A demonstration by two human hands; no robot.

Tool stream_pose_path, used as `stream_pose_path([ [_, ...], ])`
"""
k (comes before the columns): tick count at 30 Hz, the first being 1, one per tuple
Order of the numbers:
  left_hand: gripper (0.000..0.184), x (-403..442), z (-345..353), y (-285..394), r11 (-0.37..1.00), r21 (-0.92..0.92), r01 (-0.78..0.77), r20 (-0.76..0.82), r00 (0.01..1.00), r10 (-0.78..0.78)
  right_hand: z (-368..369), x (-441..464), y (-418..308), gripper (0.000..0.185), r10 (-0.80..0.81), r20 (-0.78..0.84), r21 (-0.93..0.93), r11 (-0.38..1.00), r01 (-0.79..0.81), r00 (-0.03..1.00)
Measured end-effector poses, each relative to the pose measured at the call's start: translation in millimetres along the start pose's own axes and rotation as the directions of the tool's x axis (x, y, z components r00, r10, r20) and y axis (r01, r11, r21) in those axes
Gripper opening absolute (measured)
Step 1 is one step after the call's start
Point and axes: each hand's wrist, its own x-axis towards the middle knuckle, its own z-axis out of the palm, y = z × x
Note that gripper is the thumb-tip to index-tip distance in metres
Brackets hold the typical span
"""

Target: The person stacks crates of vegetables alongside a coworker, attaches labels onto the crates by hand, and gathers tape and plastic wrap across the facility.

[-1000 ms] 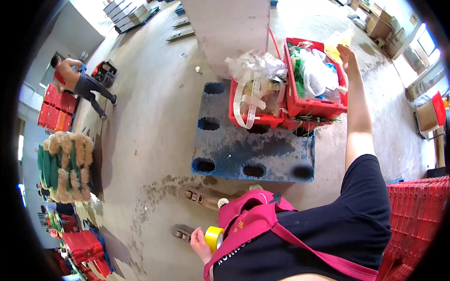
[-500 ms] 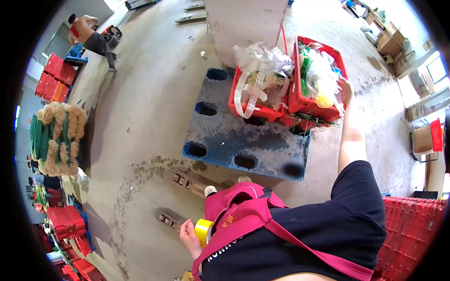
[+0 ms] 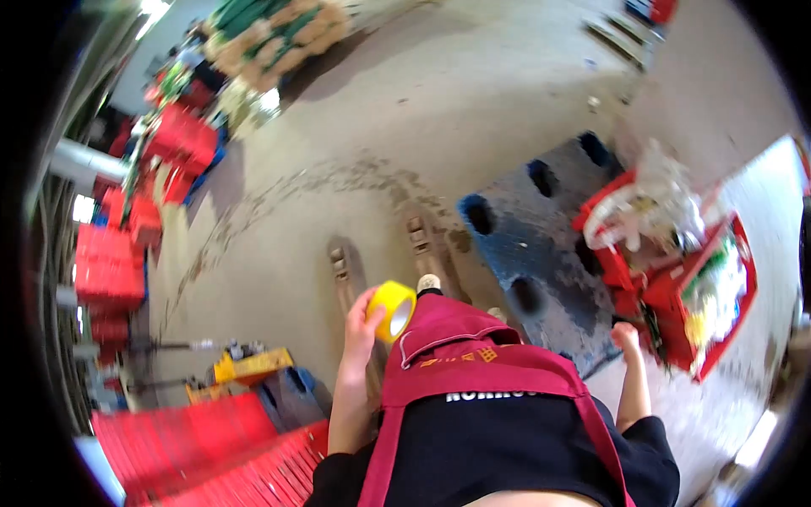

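My left hand (image 3: 361,325) is closed on a roll of yellow tape (image 3: 392,311), held in front of the dark red apron (image 3: 490,372). The roll's pale core faces right. My right hand (image 3: 626,336) hangs beside the blue pallet (image 3: 532,245), its fingers curled in with nothing showing in them. Nearest to it is a red crate (image 3: 672,291) filled with clear plastic and green and yellow scraps. A second red crate (image 3: 610,198), heaped with crumpled clear film and strips, stands on the pallet.
Pallet-truck forks (image 3: 342,275) lie low on the floor before my feet, and a yellow truck body (image 3: 253,366) is at the left. Stacked red crates (image 3: 190,439) stand close at lower left, more (image 3: 110,262) beyond. A pale pillar (image 3: 718,93) rises behind the pallet.
My view has swung left, so the pallet and crates sit farther right. My right hand has drawn back from the filled crate to my side. The tape roll stays in my left hand.
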Motion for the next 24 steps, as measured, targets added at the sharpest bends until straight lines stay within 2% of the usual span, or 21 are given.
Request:
stream_pose_path([
  [1,0.035,5,-7,-2,0.969,-0.247,-0.02,-0.152,0.988,-0.018,21,18,18,0.023,-0.018,0.125,-0.081,0.996,0.028,0.992],
  [2,0.03,5,-10,13,0.906,-0.422,-0.047,-0.219,0.974,-0.052,51,16,9,0.021,0.019,0.191,-0.117,0.993,0.004,0.981],
  [3,0.027,9,-21,12,0.79,-0.611,-0.052,-0.18,0.981,-0.074,79,25,12,0.023,-0.035,0.266,-0.223,0.97,0.096,0.963],
  [4,0.026,11,-33,9,0.636,-0.77,-0.052,-0.131,0.988,-0.079,103,28,9,0.028,-0.132,0.378,-0.301,0.918,0.257,0.916],
  [5,0.026,11,-31,24,0.603,-0.795,-0.067,-0.18,0.975,-0.129,133,12,-24,0.032,-0.125,0.424,-0.433,0.842,0.322,0.897],
  [6,0.026,11,-36,25,0.599,-0.795,-0.094,-0.208,0.97,-0.124,161,6,-47,0.033,-0.196,0.494,-0.505,0.728,0.463,0.847],
  [7,0.026,13,-44,26,0.576,-0.809,-0.118,-0.205,0.975,-0.088,191,-10,-82,0.033,-0.227,0.553,-0.506,0.673,0.539,0.802],
  [8,0.025,17,-51,26,0.552,-0.822,-0.139,-0.198,0.979,-0.048,220,-26,-116,0.033,-0.251,0.615,-0.448,0.669,0.593,0.747],
  [9,0.025,19,-54,31,0.538,-0.83,-0.146,-0.226,0.97,-0.086,251,-30,-136,0.033,-0.346,0.664,-0.374,0.614,0.695,0.663],
  [10,0.025,23,-62,30,0.525,-0.835,-0.164,-0.24,0.967,-0.08,282,-32,-155,0.033,-0.348,0.719,-0.282,0.644,0.711,0.602],
  [11,0.026,29,-71,25,0.484,-0.858,-0.171,-0.22,0.975,-0.046,312,-53,-195,0.033,-0.362,0.76,-0.279,0.569,0.774,0.54],
  [12,0.026,35,-79,22,0.44,-0.881,-0.175,-0.201,0.98,-0.012,340,-77,-229,0.027,-0.426,0.766,-0.182,0.575,0.798,0.482],
  [15,0.026,61,-112,22,0.389,-0.899,-0.199,-0.215,0.977,0.003,424,-122,-308,0.031,-0.348,0.882,0.033,0.718,0.696,0.317],
  [17,0.037,83,-142,24,0.346,-0.921,-0.182,-0.171,0.983,0.062,477,-157,-357,0.036,-0.292,0.938,0.185,0.88,0.437,0.19],
  [18,0.037,98,-161,21,0.34,-0.92,-0.193,-0.184,0.981,0.059,504,-168,-376,0.045,-0.23,0.967,0.186,0.931,0.313,0.111],
  [20,0.038,126,-200,19,0.127,-0.987,-0.103,-0.068,0.965,0.254,561,-190,-403,0.049,-0.289,0.957,0.287,0.944,0.165,-0.009],
  [22,0.042,154,-241,18,0.088,-0.992,-0.087,-0.063,0.969,0.238,620,-208,-422,0.051,-0.31,0.95,0.313,0.935,0.165,-0.048],
  [24,0.044,175,-279,20,0.09,-0.99,-0.112,-0.101,0.988,0.119,669,-226,-440,0.052,-0.304,0.949,0.314,0.935,0.166,-0.079],
])
